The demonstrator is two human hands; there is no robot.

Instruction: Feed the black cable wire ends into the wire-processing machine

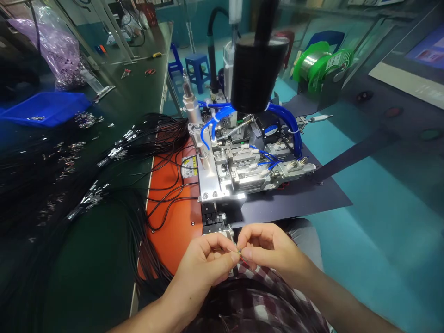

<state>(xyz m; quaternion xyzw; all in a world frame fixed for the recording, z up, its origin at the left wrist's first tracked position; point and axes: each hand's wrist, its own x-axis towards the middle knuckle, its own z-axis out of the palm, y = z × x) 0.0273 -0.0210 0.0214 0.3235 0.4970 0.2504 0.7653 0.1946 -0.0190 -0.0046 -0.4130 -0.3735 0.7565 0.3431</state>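
Beside an orange plate (173, 236), pinches thin wire ends (239, 252) in the left hand (206, 259) and right hand (268, 247), with thumbs and fingers pressed together, tips just beside each other. Holds them right at the fingertips, partly hidden there, above a checked shirt (255, 303). Has black cables (138, 231) on a dark green bench (100, 249) to the left, then a metal machine (249, 182) partly blocked by a hanging black cylinder (256, 74), and beyond that a green spool (310, 64).

Beyond the hands (211, 261) stands a machine (253, 182) — cables (161, 132) left of it, a spool (310, 64) behind, rightward.
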